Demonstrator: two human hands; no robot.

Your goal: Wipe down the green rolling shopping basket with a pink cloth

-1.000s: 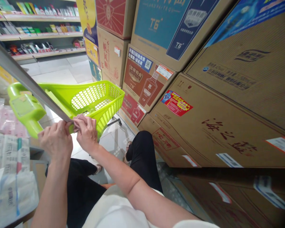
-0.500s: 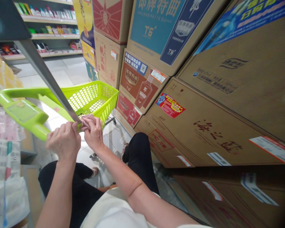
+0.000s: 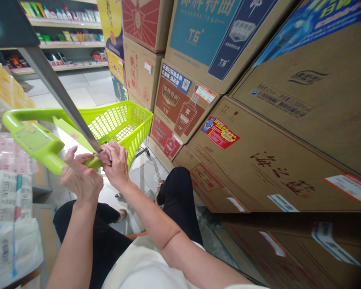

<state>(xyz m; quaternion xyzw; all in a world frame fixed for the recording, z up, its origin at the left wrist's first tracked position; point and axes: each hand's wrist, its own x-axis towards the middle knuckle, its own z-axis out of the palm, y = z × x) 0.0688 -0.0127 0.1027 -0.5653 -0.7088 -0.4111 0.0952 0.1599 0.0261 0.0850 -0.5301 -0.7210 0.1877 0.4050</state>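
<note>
In the head view, my right hand (image 3: pixel 116 163) is closed on a crumpled pink cloth (image 3: pixel 107 153), pressed around the green handle of a shopping cart (image 3: pixel 45 159). Just left of it, my left hand (image 3: pixel 82 177) has its fingers lifted and apart, close to the same handle; whether a fingertip touches it I cannot tell. A grey metal bar (image 3: pixel 60 94) slants down from a dark part at the upper left and ends by the cloth. The green cart basket (image 3: pixel 142 126) with its lattice walls lies beyond my hands.
Stacked cardboard boxes (image 3: pixel 267 160) form a wall on the right. Plastic-wrapped packs (image 3: pixel 9 216) stand at the left edge. Shelves (image 3: pixel 63 46) with bottles and packets are at the back. Below are my legs and the tiled floor (image 3: pixel 141 180).
My left hand has loosened from the handle, its fingers now raised and spread. My right hand stays on the cloth, shifted slightly left. The whole view has shifted a little.
</note>
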